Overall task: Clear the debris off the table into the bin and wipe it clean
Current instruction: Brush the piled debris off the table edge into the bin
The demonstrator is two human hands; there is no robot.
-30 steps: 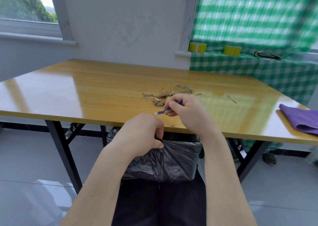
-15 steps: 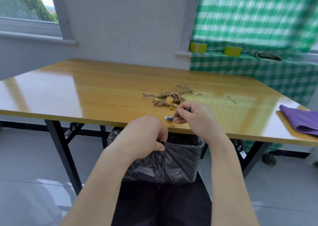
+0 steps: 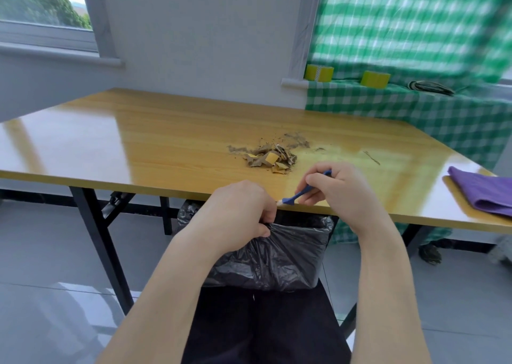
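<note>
Two yellow tape rolls (image 3: pixel 318 73) and a dark coil (image 3: pixel 430 87) on green checked cloth (image 3: pixel 415 108), window (image 3: pixel 41 8) far left.

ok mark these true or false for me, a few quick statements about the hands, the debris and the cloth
1. The right hand holds a blue-handled brush at the table's near edge. True.
2. The left hand rests flat on the tabletop. False: it grips the rim of the black bin bag just below the table edge.
3. The debris pile lies on the table, beyond the brush. True.
4. The purple cloth covers the debris. False: it lies at the table's right end, apart from the pile.
5. The two yellow tape rolls stand on the wooden table. False: they sit on the green checked cloth behind it.
</note>
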